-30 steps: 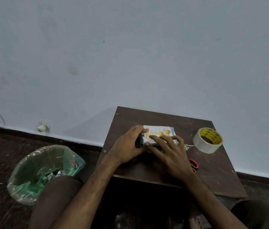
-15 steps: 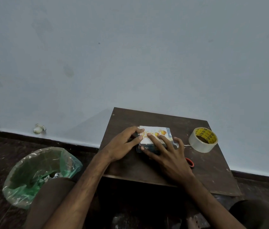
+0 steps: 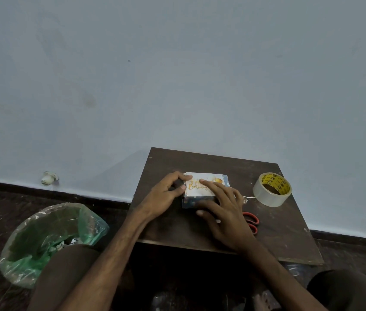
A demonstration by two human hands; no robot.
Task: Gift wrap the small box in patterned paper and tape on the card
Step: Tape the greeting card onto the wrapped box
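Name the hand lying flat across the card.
The right hand; it lies outstretched over the card, while the left hand grips the box from the left.

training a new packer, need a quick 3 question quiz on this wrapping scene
1. True or false: the tape roll stands on the table, right of the box.
2. Which is partly hidden by the right hand? A) scissors B) a pen C) a knife
3. Fill in: the card shows the gold word "____".

Key: 1 true; 2 A; 3 Birthday.
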